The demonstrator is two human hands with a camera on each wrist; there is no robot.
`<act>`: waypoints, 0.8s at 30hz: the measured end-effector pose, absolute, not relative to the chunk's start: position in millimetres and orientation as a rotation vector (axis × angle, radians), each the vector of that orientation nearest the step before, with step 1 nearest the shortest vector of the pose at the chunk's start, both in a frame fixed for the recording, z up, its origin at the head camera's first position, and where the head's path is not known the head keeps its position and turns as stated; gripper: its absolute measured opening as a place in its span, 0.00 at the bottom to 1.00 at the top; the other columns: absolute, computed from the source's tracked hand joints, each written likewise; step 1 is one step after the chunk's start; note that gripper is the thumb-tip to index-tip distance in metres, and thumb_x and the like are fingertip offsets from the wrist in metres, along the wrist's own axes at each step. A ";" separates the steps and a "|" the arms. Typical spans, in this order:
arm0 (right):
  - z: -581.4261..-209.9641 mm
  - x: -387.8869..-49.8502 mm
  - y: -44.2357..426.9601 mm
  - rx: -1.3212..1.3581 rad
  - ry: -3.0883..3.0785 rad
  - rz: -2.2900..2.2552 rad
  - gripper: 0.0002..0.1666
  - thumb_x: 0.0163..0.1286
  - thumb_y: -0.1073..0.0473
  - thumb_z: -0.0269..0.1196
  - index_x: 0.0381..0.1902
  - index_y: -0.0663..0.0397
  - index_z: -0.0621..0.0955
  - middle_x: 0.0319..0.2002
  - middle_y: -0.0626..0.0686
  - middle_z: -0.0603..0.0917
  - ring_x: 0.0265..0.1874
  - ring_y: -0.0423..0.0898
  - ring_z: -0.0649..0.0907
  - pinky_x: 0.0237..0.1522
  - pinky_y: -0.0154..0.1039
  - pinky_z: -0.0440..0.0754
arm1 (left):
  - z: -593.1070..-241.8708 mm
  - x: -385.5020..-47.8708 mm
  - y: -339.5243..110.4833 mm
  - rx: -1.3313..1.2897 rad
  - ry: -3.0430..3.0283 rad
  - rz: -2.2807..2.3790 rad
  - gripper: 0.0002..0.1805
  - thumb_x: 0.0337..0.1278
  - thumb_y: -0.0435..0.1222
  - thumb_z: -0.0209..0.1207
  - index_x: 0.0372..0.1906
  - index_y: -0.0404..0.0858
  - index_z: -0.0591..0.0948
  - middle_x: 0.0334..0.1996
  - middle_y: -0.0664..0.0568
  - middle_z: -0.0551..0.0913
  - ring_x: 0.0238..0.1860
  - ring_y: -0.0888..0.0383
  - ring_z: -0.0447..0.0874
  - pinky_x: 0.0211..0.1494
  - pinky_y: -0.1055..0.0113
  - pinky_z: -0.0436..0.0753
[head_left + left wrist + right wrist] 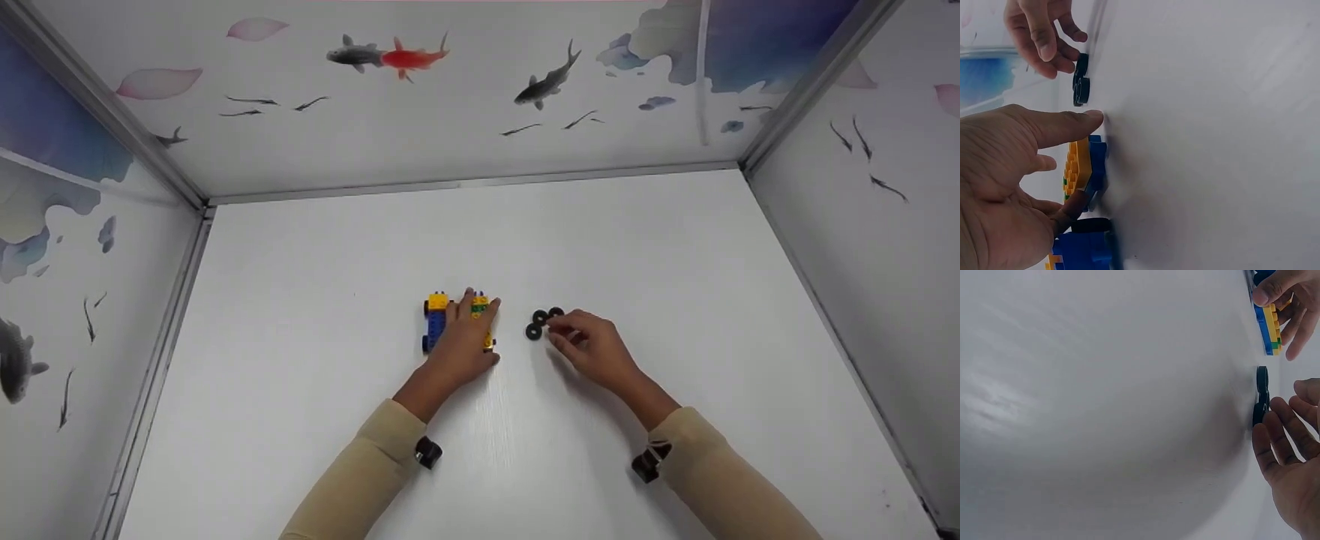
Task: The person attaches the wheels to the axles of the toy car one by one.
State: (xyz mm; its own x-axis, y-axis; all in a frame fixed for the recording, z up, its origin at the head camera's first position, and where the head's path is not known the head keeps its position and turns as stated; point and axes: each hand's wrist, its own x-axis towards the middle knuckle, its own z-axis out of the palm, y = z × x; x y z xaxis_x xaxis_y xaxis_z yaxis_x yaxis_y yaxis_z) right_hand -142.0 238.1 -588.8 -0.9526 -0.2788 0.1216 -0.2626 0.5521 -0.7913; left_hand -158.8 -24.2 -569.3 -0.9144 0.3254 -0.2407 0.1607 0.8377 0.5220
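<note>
Two toy-brick assemblies lie side by side on the white table. The left one is a blue and yellow toy brick vehicle with black wheels. My left hand reaches over the right one, a yellow, green and blue brick assembly, and partly hides it. In the left wrist view its thumb and fingers lie at opposite ends of this assembly. To the right sits a small group of black toy tyres. My right hand is beside them, its fingertips at the tyres and its fingers loosely bent.
The white tabletop is bounded by grey metal edging. Upright panels painted with fish stand at the back, left and right. A black wrist camera is strapped at the left cuff, another at the right.
</note>
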 end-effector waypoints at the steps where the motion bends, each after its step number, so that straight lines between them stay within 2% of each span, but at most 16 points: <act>1: -588.8 -142.2 238.3 -0.490 2.757 -1.400 0.14 0.75 0.66 0.73 0.56 0.61 0.90 0.45 0.52 0.92 0.46 0.48 0.91 0.47 0.39 0.92 | -569.4 -159.0 -23.9 0.369 2.701 0.713 0.50 0.69 0.39 0.75 0.89 0.49 0.62 0.91 0.35 0.48 0.87 0.30 0.53 0.81 0.42 0.78; 6: -587.5 -142.4 239.3 -0.526 2.833 -1.376 0.15 0.70 0.70 0.75 0.54 0.63 0.90 0.45 0.56 0.90 0.44 0.53 0.89 0.44 0.43 0.91 | -569.6 -160.0 -23.1 0.374 2.719 0.685 0.48 0.70 0.39 0.74 0.88 0.47 0.64 0.90 0.35 0.51 0.86 0.28 0.56 0.81 0.42 0.78; 11: -587.9 -141.3 239.7 -0.458 2.888 -1.293 0.17 0.66 0.70 0.79 0.53 0.62 0.90 0.47 0.58 0.87 0.46 0.54 0.88 0.44 0.42 0.88 | -569.7 -160.2 -21.7 0.362 2.717 0.667 0.47 0.69 0.38 0.74 0.88 0.47 0.65 0.89 0.37 0.54 0.84 0.31 0.60 0.80 0.44 0.80; 14: -590.0 -141.8 239.4 -0.388 2.876 -1.261 0.17 0.65 0.69 0.80 0.52 0.61 0.90 0.47 0.57 0.85 0.47 0.51 0.87 0.46 0.41 0.88 | -569.8 -159.9 -21.0 0.354 2.717 0.664 0.47 0.69 0.38 0.74 0.88 0.49 0.66 0.88 0.38 0.56 0.83 0.34 0.61 0.80 0.45 0.80; 20: -591.3 -143.7 237.3 -0.321 2.889 -1.139 0.16 0.67 0.67 0.79 0.52 0.59 0.90 0.47 0.56 0.84 0.48 0.51 0.87 0.52 0.48 0.89 | -568.3 -158.9 -21.9 0.364 2.719 0.721 0.47 0.68 0.39 0.75 0.87 0.53 0.66 0.87 0.40 0.58 0.83 0.36 0.61 0.80 0.45 0.80; 24: -588.5 -143.7 234.1 -0.297 2.907 -1.062 0.16 0.69 0.64 0.78 0.53 0.58 0.89 0.47 0.56 0.83 0.47 0.51 0.85 0.51 0.49 0.87 | -567.1 -156.6 -24.0 0.347 2.739 0.841 0.46 0.67 0.42 0.75 0.86 0.57 0.68 0.86 0.43 0.58 0.83 0.36 0.61 0.77 0.45 0.82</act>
State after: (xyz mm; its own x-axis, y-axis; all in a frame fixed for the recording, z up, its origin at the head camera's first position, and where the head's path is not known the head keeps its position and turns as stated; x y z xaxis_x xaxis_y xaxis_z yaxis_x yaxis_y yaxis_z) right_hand -143.7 234.1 -588.5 -0.9812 -0.1900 0.0350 -0.1678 0.7484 -0.6417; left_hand -156.6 -24.0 -567.1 -0.9391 0.2981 -0.1708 0.1508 0.8045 0.5745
